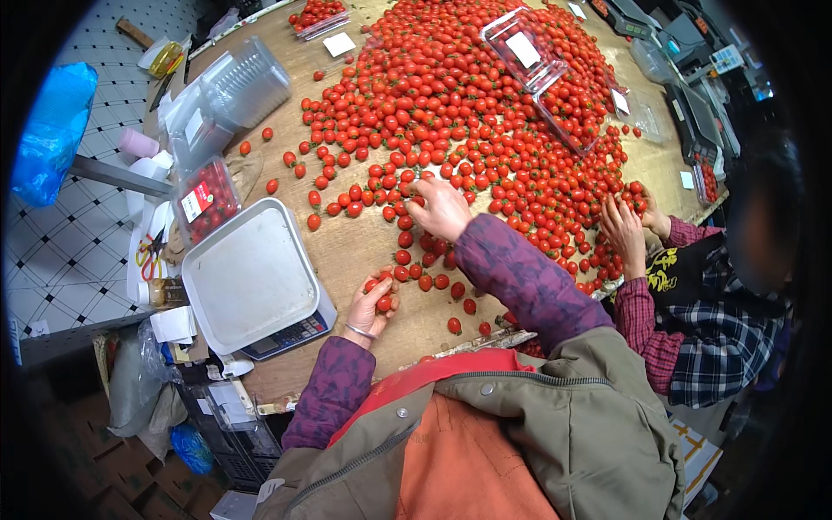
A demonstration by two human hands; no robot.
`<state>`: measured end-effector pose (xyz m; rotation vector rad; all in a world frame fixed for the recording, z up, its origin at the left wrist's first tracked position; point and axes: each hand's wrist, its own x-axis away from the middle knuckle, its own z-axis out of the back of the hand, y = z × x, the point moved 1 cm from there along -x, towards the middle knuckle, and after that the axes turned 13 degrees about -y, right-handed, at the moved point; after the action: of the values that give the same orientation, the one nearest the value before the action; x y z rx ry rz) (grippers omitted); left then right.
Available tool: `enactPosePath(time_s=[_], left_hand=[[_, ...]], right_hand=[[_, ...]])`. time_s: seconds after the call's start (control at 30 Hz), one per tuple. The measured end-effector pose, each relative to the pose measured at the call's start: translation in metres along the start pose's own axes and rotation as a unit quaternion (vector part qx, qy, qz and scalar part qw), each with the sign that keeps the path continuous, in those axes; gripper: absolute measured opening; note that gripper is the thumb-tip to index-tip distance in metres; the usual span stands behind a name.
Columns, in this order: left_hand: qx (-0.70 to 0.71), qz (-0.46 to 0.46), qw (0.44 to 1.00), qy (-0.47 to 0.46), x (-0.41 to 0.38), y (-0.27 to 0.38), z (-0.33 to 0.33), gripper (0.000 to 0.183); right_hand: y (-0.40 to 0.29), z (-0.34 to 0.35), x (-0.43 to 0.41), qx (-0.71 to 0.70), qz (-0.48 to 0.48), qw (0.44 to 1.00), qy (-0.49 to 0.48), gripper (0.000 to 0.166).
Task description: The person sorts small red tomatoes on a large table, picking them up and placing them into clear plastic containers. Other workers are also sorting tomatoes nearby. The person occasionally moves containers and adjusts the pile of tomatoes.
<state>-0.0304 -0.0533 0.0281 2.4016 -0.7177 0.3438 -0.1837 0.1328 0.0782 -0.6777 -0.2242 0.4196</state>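
My left hand (370, 305) is curled around a few cherry tomatoes (383, 303) near the front of the wooden table (364, 244). Farther forward, my right hand (441, 207) reaches down among loose tomatoes at the near edge of a large pile of cherry tomatoes (422, 97). Its fingertips are bent toward a tomato, but whether they grip it cannot be made out. Left of my left hand stands a digital scale (286, 338) with a pale metal tray (253, 276) on top. A filled, labelled clear plastic box (207, 201) sits just beyond the scale.
At right, a co-worker's hands (627, 227) hold tomatoes at the pile's edge. Stacked clear plastic boxes (247, 84) stand at the far left. An open clear box (523, 49) lies on the pile. Scissors (149, 257) lie left of the scale; another scale (692, 120) stands far right.
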Motion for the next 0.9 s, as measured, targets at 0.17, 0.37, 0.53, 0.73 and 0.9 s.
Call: enactPosePath(time_s=[0.17,0.37,0.53,0.73,0.9], left_hand=[[-0.151,-0.093,0.976,0.129,-0.003,0.016,0.010,0.028],[-0.293,-0.107,0.936,0.163,-0.009,0.017,0.018,0.026],[-0.329,-0.129,0.923,0.150,-0.012,0.010,0.022,0.024],[-0.352,-0.127,0.915,0.149,-0.011,0.013,0.016,0.025],[-0.377,-0.141,0.903,0.148,-0.009,0.012,0.022,0.025]], right_hand=[[0.001,-0.017,-0.057,0.105,0.023,0.994,0.015,0.041],[0.023,-0.035,-0.040,0.196,-0.006,0.980,-0.012,0.054],[0.048,-0.006,0.016,0.228,-0.020,0.973,-0.038,0.054],[0.023,0.015,0.001,0.064,0.032,0.997,0.028,0.020],[-0.031,-0.025,-0.065,0.053,0.168,0.984,-0.026,0.029]])
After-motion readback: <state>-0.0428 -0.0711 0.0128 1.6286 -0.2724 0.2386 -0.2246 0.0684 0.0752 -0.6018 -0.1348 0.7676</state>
